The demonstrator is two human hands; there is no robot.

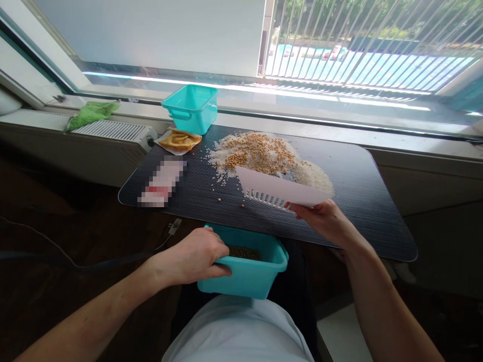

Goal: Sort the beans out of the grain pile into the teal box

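Note:
My left hand (pixel 206 256) is closed round the left rim of a turquoise plastic bin (pixel 241 276), held at the table's front edge above my lap. Small dark greenish grains (pixel 244 252) lie in its bottom. With my right hand (pixel 326 221) I grip the right end of a white plastic sheet (pixel 281 187) that has a row of slots along its lower edge. The sheet is tilted over the table, just in front of a spread heap of white grains (pixel 315 176) and yellow peas (pixel 260 151). Two stray peas lie near the front edge.
A second turquoise bin (pixel 204 113) stands at the table's back left. Before it, folded yellowish cloth or flat food (pixel 179 141) rests on white paper. A blurred-out item (pixel 164 181) lies on the dark table (pixel 362 201). A green cloth (pixel 92 114) drapes over the radiator (pixel 121 129).

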